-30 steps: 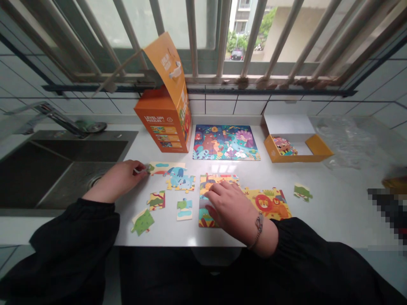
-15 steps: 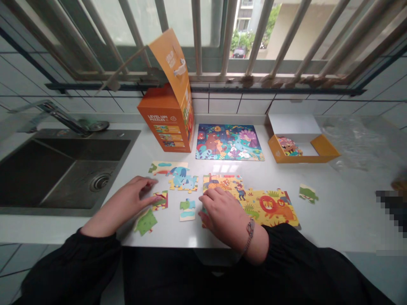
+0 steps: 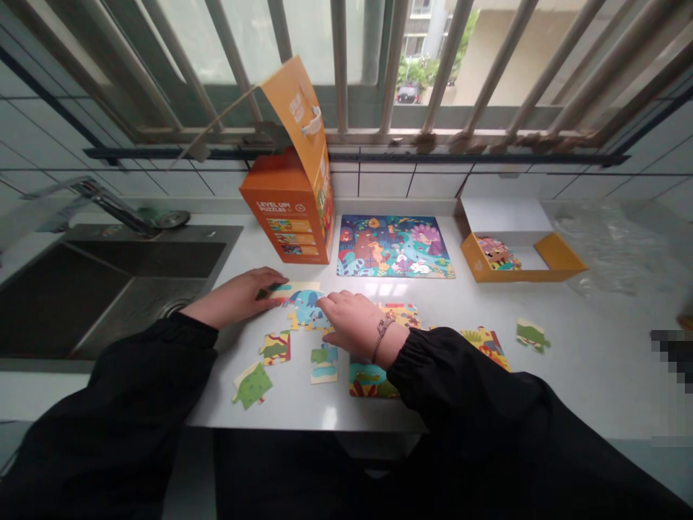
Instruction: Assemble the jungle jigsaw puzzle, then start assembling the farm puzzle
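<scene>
In the head view, a joined group of jigsaw pieces with blue elephants (image 3: 308, 307) lies flat on the counter. My left hand (image 3: 246, 295) grips its left end, fingers along the top edge and thumb below. At its right end is my right hand (image 3: 351, 319), curled over the edge and hiding part of it. Just below lie loose jigsaw pieces: a yellow-and-green one (image 3: 276, 348), a green one (image 3: 253, 386) and a blue-and-green one (image 3: 324, 363). Partly under my right arm sits a larger yellow puzzle section (image 3: 481, 343).
A finished dark-blue forest puzzle (image 3: 395, 245) lies behind, beside an orange puzzle box (image 3: 286, 217) with its lid up. To the right are an open yellow box (image 3: 520, 263) holding pieces, clear plastic wrapping (image 3: 606, 242) and a green piece (image 3: 532, 336). A sink (image 3: 130, 282) is on the left.
My left hand has moved up and right, from beside the yellow-and-green piece to the elephant pieces' left end. My right hand has left the yellow puzzle section for their right end.
</scene>
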A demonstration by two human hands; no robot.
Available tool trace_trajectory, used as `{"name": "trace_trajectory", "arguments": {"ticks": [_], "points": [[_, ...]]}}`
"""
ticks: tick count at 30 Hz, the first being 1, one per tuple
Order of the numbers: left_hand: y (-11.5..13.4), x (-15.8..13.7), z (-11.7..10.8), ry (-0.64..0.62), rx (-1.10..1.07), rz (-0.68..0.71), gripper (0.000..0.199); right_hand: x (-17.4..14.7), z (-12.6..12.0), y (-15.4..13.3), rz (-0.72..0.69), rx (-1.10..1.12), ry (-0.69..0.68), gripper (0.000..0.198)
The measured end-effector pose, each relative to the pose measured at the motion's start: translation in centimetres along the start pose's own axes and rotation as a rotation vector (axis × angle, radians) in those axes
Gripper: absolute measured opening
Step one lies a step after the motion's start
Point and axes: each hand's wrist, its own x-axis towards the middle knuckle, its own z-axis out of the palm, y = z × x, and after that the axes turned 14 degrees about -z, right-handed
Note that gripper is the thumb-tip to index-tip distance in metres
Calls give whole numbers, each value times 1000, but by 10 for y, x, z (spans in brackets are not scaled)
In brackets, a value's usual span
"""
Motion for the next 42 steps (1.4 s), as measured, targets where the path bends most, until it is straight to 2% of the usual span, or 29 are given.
{"name": "trace_trajectory", "arguments": {"ticks": [7,13,17,23,30,37,42], "points": [[4,2,-3,-32,-49,-42,64,0,-1,3,-55,10,13,57],[-2,4,-2,-80,-89,-6,55,1,-1,8,-113,27,27,53],[-5,4,-1,-61,-65,62,53,0,-2,10,-112,45,35,51],[0,4,-1,-17,-89,67,48,-3,-7,11,-105,68,30,52],[6,6,0,6,-42,122,47,-12,-7,17,-114,95,100,47],[33,8,-5,-7,-40,168,44,-36,-6,27,-134,129,207,45],[72,21,-2,-43,-69,177,45,-76,-15,41,-135,157,265,44]]}}
